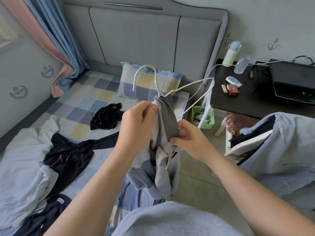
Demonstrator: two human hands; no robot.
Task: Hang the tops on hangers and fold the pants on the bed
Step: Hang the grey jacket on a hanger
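**Grey top going onto hanger**

Both hands hold a grey top [167, 120] in mid-air at the centre of the view, above the bed [81, 106] edge. The left hand [136, 120] has its fingers curled round the fabric just under the hanger neck. The right hand [189, 138], at 4 o'clock from it, pinches the lower end of the ribbed collar. The white wire hanger [189, 85] sticks out of the collar toward 12 and 2 o'clock. Black clothes [105, 118] lie on the bed at 9 o'clock, more dark clothes [68, 154] at 8. A pillow [150, 82] lies at 12 and a black table [238, 103] stands at 2 o'clock
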